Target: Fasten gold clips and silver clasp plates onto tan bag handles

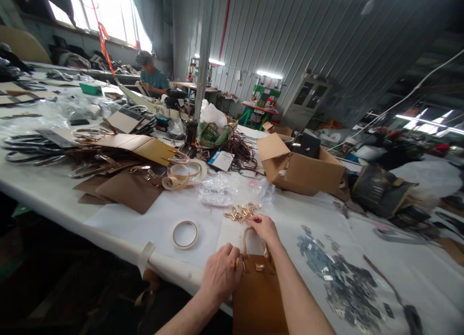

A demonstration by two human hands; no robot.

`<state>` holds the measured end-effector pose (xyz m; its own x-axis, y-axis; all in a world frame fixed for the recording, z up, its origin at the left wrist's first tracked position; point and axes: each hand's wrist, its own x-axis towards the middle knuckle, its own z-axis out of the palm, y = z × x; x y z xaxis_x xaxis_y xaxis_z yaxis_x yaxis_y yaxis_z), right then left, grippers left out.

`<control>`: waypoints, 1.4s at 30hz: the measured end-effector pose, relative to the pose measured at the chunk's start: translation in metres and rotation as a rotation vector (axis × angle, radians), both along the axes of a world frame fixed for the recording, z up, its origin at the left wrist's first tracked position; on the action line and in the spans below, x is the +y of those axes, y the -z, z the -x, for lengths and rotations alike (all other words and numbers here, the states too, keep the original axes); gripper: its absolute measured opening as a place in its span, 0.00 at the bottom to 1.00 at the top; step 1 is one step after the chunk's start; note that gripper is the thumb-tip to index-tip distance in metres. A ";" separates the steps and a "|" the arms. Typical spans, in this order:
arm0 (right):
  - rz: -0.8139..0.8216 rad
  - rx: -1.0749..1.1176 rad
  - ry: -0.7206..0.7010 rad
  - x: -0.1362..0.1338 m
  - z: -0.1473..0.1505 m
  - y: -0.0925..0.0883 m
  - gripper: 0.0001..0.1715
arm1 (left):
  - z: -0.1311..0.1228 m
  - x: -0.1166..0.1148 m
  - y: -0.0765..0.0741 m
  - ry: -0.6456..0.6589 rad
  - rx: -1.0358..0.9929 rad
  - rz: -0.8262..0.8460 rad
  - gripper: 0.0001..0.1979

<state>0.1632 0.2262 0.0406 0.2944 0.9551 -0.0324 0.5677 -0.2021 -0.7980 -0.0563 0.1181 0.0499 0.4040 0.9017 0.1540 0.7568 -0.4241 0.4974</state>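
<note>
A brown leather bag panel (pixel 259 296) with a looped handle (pixel 246 238) hangs over the table's near edge. Small gold-coloured fittings sit at its top, one (pixel 259 267) near the middle. My left hand (pixel 224 267) is closed at the panel's upper left corner, by the foot of the handle. Just beyond the handle, my right hand (pixel 264 227) reaches to a small pile of gold metal fittings (pixel 241 213). Its thumb and fingertips are pinched together at the pile's edge; what lies between them is too small to make out.
A tape roll (pixel 185 234) lies left of my hands. Flat grey metal pieces (pixel 337 272) spread out at right. Brown panels (pixel 126 187) are stacked at left. Behind stand a cardboard box (pixel 304 173) and clear plastic bags (pixel 215 190). A person (pixel 154 79) sits at a far table.
</note>
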 end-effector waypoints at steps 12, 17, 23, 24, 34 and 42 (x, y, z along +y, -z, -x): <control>-0.409 0.607 0.332 -0.070 -0.047 -0.070 0.32 | 0.005 0.006 0.008 -0.063 -0.422 0.005 0.13; -0.347 0.710 0.299 -0.145 -0.043 -0.057 0.25 | 0.011 0.015 0.011 -0.089 -0.630 -0.154 0.21; -0.189 0.549 0.321 -0.193 -0.029 0.001 0.29 | -0.018 0.037 -0.031 0.523 -0.103 -0.331 0.14; -0.188 0.514 0.337 -0.195 -0.028 0.008 0.30 | -0.029 0.042 -0.037 0.605 -0.023 -0.317 0.14; -0.226 0.300 0.288 -0.200 -0.023 0.017 0.28 | -0.117 0.078 -0.044 0.772 0.424 -0.056 0.04; -0.239 0.279 0.319 -0.198 -0.013 0.020 0.23 | -0.135 0.091 -0.057 0.844 0.365 0.074 0.04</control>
<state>0.1760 0.0287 0.0201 0.5852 0.8089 0.0570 0.2647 -0.1240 -0.9563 0.0790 0.2088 0.1067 0.9443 0.2885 -0.1585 0.3264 -0.8831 0.3371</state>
